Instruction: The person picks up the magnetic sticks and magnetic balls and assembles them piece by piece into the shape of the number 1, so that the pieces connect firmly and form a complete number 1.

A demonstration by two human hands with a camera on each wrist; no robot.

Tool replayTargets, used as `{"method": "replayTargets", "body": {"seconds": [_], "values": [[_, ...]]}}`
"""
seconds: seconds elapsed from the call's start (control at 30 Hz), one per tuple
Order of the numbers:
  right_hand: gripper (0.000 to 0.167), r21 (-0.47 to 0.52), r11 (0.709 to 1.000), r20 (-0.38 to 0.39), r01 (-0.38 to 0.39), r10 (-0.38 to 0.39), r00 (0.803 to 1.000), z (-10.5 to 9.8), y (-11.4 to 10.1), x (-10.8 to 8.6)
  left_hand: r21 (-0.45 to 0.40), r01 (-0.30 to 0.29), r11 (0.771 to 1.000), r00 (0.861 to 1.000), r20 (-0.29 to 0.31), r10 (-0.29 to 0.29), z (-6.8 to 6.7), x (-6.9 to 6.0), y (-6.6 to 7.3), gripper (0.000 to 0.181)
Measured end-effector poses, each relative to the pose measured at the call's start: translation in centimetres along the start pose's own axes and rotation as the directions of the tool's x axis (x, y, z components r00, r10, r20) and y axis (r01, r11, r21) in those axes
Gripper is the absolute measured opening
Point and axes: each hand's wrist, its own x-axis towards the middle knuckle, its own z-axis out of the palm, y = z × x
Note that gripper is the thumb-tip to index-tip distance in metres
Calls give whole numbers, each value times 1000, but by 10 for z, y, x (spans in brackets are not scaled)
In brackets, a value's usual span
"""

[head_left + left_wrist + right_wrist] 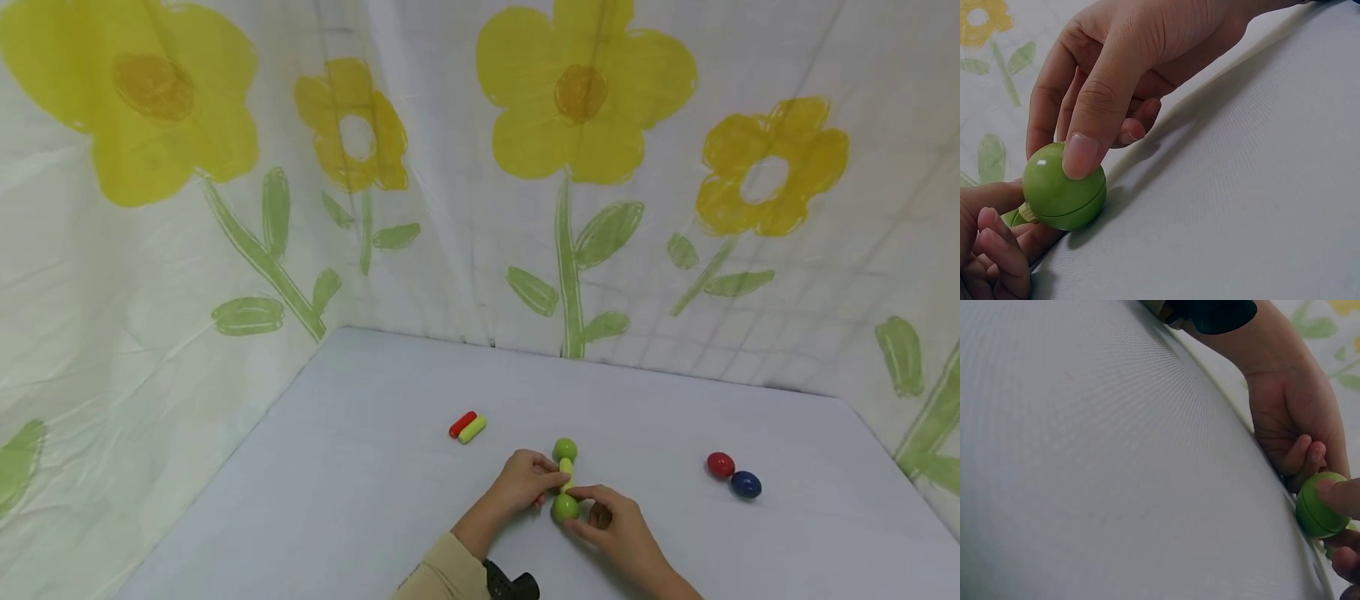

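Note:
Two green balls, the near one (pixel 565 509) and the far one (pixel 565 449), sit at the ends of a yellow-green rod (pixel 566 465) on the table. With thumb and fingertips, my left hand (pixel 522 482) pinches the rod between them. My right hand (pixel 621 529) holds the near ball between thumb and fingers, from its right side. A seam line runs around this ball (pixel 1063 187) in the left wrist view, where the rod meets it beside the left fingers. Fingers partly cover the joint between ball and rod.
A red rod (pixel 462 423) and another yellow-green rod (pixel 472 430) lie side by side, farther back to the left. Over on the right are a red ball (pixel 721 465) and a dark blue ball (pixel 746 484). A flower-printed curtain (pixel 450 250) hangs behind the white table (pixel 360 467).

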Motion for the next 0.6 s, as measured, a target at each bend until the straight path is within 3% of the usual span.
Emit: {"method": "replayTargets", "body": {"seconds": [0.3, 0.6], "values": [[31, -23, 1000, -6, -5, 5, 1000, 0, 2, 0, 21, -38, 999, 999, -7, 38, 0, 3, -3, 17], [32, 7, 1000, -33, -14, 14, 999, 2, 1, -1, 22, -72, 997, 996, -56, 73, 2, -1, -4, 20]]}}
